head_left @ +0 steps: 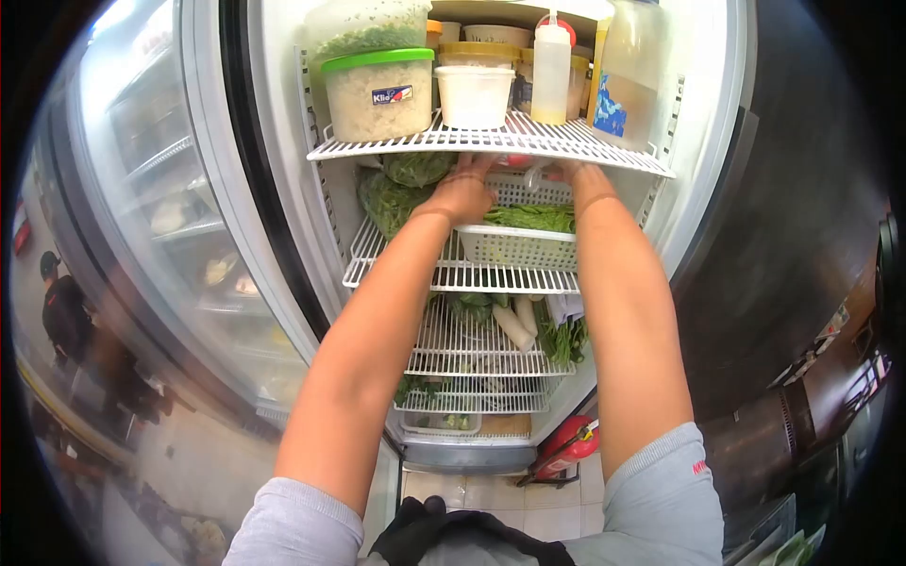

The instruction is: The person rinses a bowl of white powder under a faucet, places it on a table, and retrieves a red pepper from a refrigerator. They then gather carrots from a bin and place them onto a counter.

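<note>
Both my arms reach into an upright fridge, under its top wire shelf. My left hand (462, 195) is at the left end of a white perforated basket (519, 249), beside plastic bags of leafy greens (389, 203). Its fingers stretch toward the back, and their tips are partly hidden by the shelf above. My right hand (587, 179) is at the basket's right side, its fingers mostly hidden under the shelf. Long green stalks (530, 218) lie in the basket. Something red in clear plastic (514, 160) shows behind it, between my hands.
On the top wire shelf (538, 141) stand a green-lidded tub (379, 99), a white tub (475, 97), a squeeze bottle (551, 74) and a jug (627, 80). Lower shelves hold white radishes (514, 326) and greens. A fire extinguisher (566, 448) stands lower right. A person (68, 307) is far left.
</note>
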Demonstrator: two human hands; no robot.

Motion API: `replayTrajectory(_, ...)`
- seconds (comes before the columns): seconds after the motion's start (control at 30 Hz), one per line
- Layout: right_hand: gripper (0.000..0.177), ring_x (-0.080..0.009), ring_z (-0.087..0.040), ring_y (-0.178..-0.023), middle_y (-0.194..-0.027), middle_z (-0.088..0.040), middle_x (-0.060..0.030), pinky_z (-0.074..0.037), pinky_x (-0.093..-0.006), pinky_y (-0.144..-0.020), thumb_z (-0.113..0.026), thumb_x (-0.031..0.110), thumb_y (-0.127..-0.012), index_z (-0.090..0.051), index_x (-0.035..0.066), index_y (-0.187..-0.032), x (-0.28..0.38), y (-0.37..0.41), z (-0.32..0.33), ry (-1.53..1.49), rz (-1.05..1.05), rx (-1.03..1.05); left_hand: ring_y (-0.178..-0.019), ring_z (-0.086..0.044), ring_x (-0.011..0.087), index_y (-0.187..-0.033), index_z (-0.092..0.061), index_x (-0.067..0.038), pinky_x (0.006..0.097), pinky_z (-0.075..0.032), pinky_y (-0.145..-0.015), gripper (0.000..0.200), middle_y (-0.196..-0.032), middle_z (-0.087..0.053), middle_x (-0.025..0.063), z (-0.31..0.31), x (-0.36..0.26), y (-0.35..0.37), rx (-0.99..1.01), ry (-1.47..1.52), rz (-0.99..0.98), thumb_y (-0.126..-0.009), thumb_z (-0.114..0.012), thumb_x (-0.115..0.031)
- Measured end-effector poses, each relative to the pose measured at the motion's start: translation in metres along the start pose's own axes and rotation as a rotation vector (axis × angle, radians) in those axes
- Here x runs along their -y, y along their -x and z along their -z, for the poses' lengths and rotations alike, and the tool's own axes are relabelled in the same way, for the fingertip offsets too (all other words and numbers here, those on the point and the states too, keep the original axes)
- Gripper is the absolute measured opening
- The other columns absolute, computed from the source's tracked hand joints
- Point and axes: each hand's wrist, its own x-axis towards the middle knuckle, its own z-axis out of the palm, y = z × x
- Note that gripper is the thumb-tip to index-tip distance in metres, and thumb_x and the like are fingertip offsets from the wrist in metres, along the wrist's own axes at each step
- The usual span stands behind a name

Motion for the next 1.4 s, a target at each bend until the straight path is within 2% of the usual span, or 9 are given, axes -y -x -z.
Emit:
replayTrajectory(0.2,0.032,-0.0191,-0.058,-0.072,-0.085,-0.063,-0.0106,-0.048,-0.0322,-0.055,-0.051,0.030,-0.092,-0.057,0.002,-0.107,-0.029,-0.034,-0.035,-0.616,-0.183,0.024,-0.127,-0.040,0.0314,-0.120,-0.054,0.001,0.0380,-0.032,-0.105,0.071,-0.133,-0.044,0.0205,0.013,-0.030,0.076,0.000,0.429,-0.019,-0.073,-0.071,-0.049)
replayTrajectory(0.3,0.031,-0.0176,-0.057,-0.070,-0.083,-0.062,-0.0098,-0.047,-0.0312,-0.052,-0.050,0.029,-0.093,-0.057,0.002,-0.106,-0.036,-0.037,-0.049,-0.959,-0.240,0.050,-0.092,-0.057,0.0301,-0.083,-0.066,0.000,0.0371,-0.047,-0.081,0.039,-0.094,-0.063,0.0147,-0.012,-0.030,0.095,-0.325,0.131,-0.167,-0.064,-0.080,-0.030)
replayTrajectory(0.5,0.028,-0.0086,-0.049,-0.056,-0.070,-0.054,-0.0025,-0.041,-0.0242,-0.041,-0.048,0.030,-0.093,-0.055,0.003,-0.097,-0.034,-0.023,-0.042,-1.277,-0.318,0.106,-0.077,-0.057,0.0303,-0.063,-0.063,0.000,0.0391,-0.047,-0.070,0.032,-0.072,-0.061,0.0123,-0.009,-0.039,0.098,-0.425,0.091,-0.186,-0.060,-0.082,-0.025)
replayTrajectory(0.9,0.046,-0.0148,-0.056,-0.059,-0.101,-0.059,-0.0104,-0.048,-0.0245,-0.040,-0.054,0.039,-0.088,-0.054,0.001,-0.115,-0.040,0.029,-0.004,-0.462,-0.027,-0.026,-0.082,-0.059,0.0271,-0.073,-0.067,0.000,0.0345,-0.047,-0.074,0.031,-0.078,-0.064,0.0128,0.042,0.011,0.115,-0.280,0.140,-0.042,-0.060,-0.083,-0.024)
replayTrajectory(0.97,0.058,-0.0219,-0.063,-0.081,-0.113,-0.059,-0.0130,-0.055,-0.0333,-0.060,-0.053,0.045,-0.087,-0.050,0.002,-0.124,-0.048,0.031,-0.014,-0.326,-0.177,-0.051,-0.084,-0.060,0.0274,-0.077,-0.067,-0.002,0.0351,-0.047,-0.076,0.032,-0.081,-0.065,0.0124,0.041,0.010,0.116,-0.273,0.124,-0.035,-0.061,-0.082,-0.025)
replayTrajectory(1.0,0.064,-0.0300,-0.057,-0.108,-0.127,-0.053,-0.0173,-0.046,-0.0410,-0.091,-0.046,0.050,-0.087,-0.043,0.005,-0.133,-0.080,0.008,-0.046,0.267,-0.122,-0.273,-0.089,-0.059,0.0268,-0.078,-0.067,-0.003,0.0387,-0.043,-0.083,0.031,-0.083,-0.065,0.0104,0.040,0.009,0.116,-0.256,0.128,-0.007,-0.061,-0.080,-0.026)
replayTrajectory(1.1,0.058,-0.0319,-0.041,-0.126,-0.140,-0.040,-0.0159,-0.027,-0.0417,-0.108,-0.033,0.047,-0.092,-0.047,0.007,-0.131,0.003,0.063,0.015,0.149,-0.245,0.038,-0.101,-0.055,0.0264,-0.084,-0.067,-0.006,0.0442,-0.034,-0.098,0.033,-0.095,-0.064,0.0096,0.045,0.003,0.117,-0.158,0.130,0.068,-0.063,-0.078,-0.027)
replayTrajectory(1.3,0.040,-0.0331,-0.055,-0.108,-0.113,-0.060,-0.0193,-0.043,-0.0409,-0.091,-0.045,0.038,-0.091,-0.066,0.006,-0.103,0.095,0.096,0.021,0.271,0.239,-0.374,-0.109,-0.051,0.0306,-0.102,-0.063,-0.004,0.0361,-0.040,-0.094,0.039,-0.115,-0.057,0.0131,0.044,-0.013,0.105,-0.219,-0.041,-0.177,-0.069,-0.071,-0.023)
replayTrajectory(1.4,0.035,-0.0324,-0.055,-0.108,-0.117,-0.057,-0.0174,-0.042,-0.0421,-0.093,-0.050,0.023,-0.086,-0.056,0.004,-0.115,0.075,0.072,0.001,0.171,0.298,-0.373,-0.105,-0.053,0.0264,-0.113,-0.059,-0.005,0.0342,-0.041,-0.093,0.044,-0.120,-0.056,0.0138,0.042,-0.015,0.061,0.026,0.319,-0.102,-0.071,-0.059,-0.016)
